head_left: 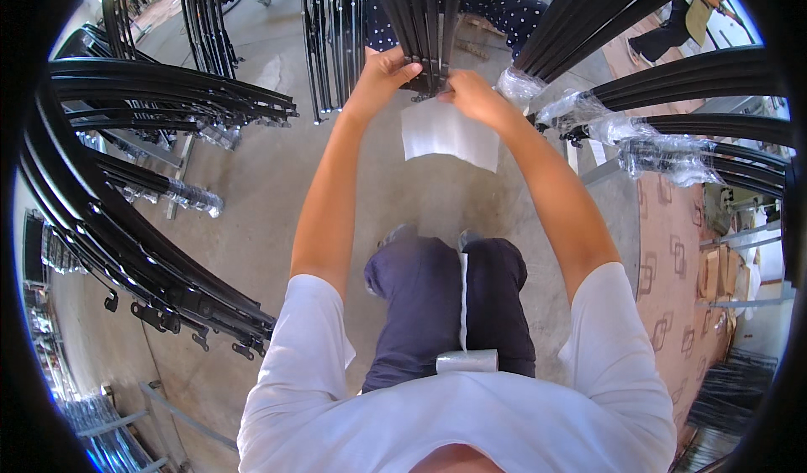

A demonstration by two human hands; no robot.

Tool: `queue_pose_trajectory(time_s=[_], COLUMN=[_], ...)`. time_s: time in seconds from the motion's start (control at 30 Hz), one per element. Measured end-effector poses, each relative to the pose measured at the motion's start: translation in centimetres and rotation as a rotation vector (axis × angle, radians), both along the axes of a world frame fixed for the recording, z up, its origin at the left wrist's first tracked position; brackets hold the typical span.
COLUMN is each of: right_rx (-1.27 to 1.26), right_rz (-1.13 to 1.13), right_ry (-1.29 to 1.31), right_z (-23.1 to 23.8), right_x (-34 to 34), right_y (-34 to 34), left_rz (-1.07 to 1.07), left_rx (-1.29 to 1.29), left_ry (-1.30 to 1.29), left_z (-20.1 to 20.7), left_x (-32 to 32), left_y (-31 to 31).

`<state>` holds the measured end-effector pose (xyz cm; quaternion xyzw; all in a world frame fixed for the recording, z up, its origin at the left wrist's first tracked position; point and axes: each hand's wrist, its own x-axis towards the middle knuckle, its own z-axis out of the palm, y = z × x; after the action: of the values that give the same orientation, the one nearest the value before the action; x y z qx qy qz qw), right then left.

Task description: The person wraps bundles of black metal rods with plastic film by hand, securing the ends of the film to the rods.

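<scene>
A bundle of long black metal bars (427, 19) hangs in front of me, its fitted lower ends between my hands. From the left, my left hand (380, 82) is closed at these ends, thumb pointing inward and some fingers hidden behind. My right hand (473, 97) grips them from the right with bent fingers. Just below the bar ends hangs a white, soft-looking sheet (450, 135), its top edge close to my right fingers; what holds it up is hidden. A small roll of shiny wrap (467, 361) rests on my lap.
Other black bars (168, 95) reach in from the left, some wrapped in clear film. On the right, more bar ends carry clear film (668, 155). Behind the bundle is a person in dotted dark clothing (492, 15). A patterned pink floor strip (668, 280) lies at right.
</scene>
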<state>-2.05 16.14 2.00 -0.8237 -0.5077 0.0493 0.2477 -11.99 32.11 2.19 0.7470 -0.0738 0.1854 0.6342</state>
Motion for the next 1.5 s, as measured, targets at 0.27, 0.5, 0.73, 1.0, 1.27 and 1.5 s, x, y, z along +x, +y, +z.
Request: queue_pose_trajectory(time_s=[0.27, 0.5, 0.73, 1.0, 1.27, 1.5], right_rx=[0.063, 0.31, 0.268, 0.445, 0.515, 0.488], right_rz=[-0.089, -0.021, 0.031, -0.152, -0.3, -0.296], right_ry=[0.024, -0.129, -0.221, -0.518, -0.432, -0.655], right_z=[-1.2, -2.1, -1.5, 0.1, 1.3, 3.6], right_x=[0.0, 0.8, 1.2, -1.8, -3.9, -5.0], right_y=[1.1, 1.4, 0.5, -1.0, -1.8, -2.9], left_rz=[-0.03, 0.184, 0.241, 0.445, 0.415, 0.586], left_rx=[0.071, 0.251, 0.587, 0.399, -0.064, -0.139], left_ry=[0.029, -0.12, -0.192, -0.231, -0.19, -0.3], left_z=[-4.5, -6.1, -4.2, -3.2, -2.2, -2.3], left_x=[0.0, 2.0, 2.5, 0.5, 0.1, -0.8], left_y=[1.1, 1.4, 3.7, 1.3, -1.6, -4.8])
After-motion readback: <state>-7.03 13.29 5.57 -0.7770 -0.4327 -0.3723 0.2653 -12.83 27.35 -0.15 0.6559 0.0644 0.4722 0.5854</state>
